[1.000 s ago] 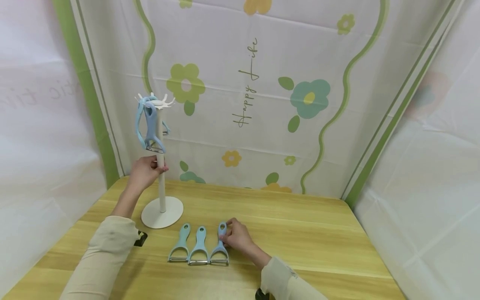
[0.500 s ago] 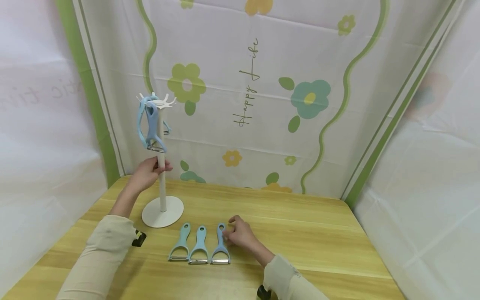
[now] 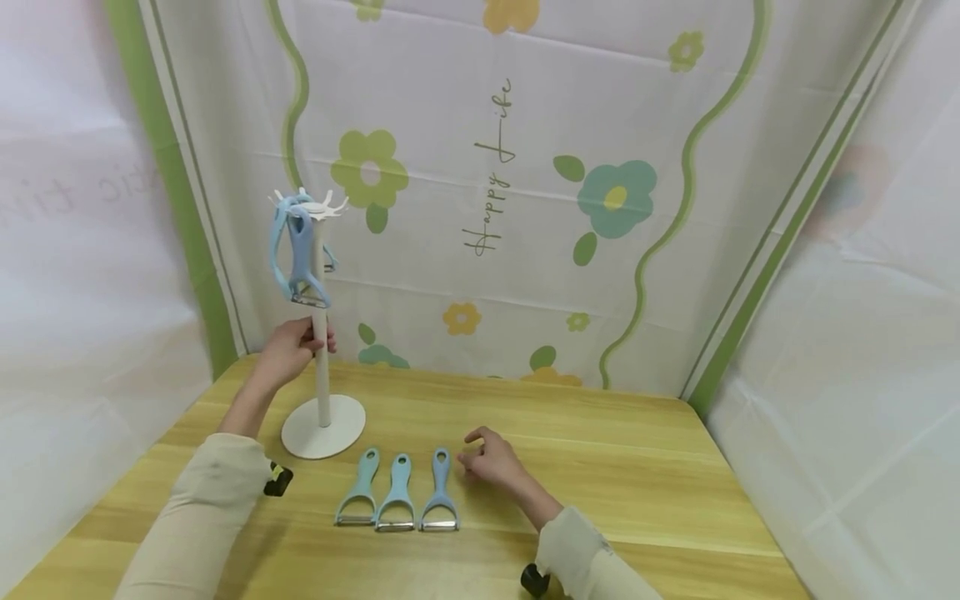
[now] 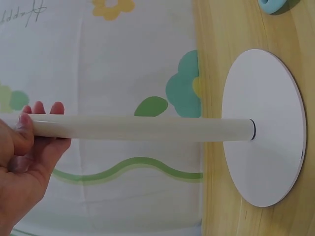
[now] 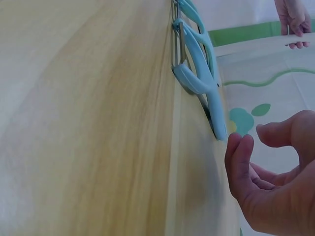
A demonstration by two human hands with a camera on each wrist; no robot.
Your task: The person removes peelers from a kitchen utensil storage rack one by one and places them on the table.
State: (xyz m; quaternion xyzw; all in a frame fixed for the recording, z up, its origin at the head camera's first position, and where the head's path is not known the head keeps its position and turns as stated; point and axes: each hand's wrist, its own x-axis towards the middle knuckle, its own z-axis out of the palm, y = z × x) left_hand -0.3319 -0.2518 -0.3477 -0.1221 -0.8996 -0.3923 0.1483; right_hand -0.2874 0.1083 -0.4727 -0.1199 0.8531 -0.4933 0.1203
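Note:
My left hand (image 3: 288,354) grips the white pole (image 4: 147,129) of an upright stand, its thumb and fingers around the shaft below the hooks. From the stand's crown of hooks (image 3: 326,208) hang a periwinkle-blue peeler (image 3: 302,254) and some light-blue ones, partly hidden behind it. Three Y-shaped peelers lie in a row on the table, blades toward me: a mint one (image 3: 366,479), a light-blue one (image 3: 401,481) and a blue one (image 3: 441,475). Just right of the blue peeler's handle is my right hand (image 3: 495,462), fingers loosely bent, nothing between thumb and fingertips.
The stand's round white base (image 3: 300,433) rests on the wooden table (image 3: 600,467), left of the row of peelers. A flower-printed curtain (image 3: 525,275) hangs close behind the table's far edge. White fabric also encloses both sides.
My right hand has let go of the blue peeler and drawn back to the right. That peeler now lies slightly apart from the middle one. My left hand stays on the pole.

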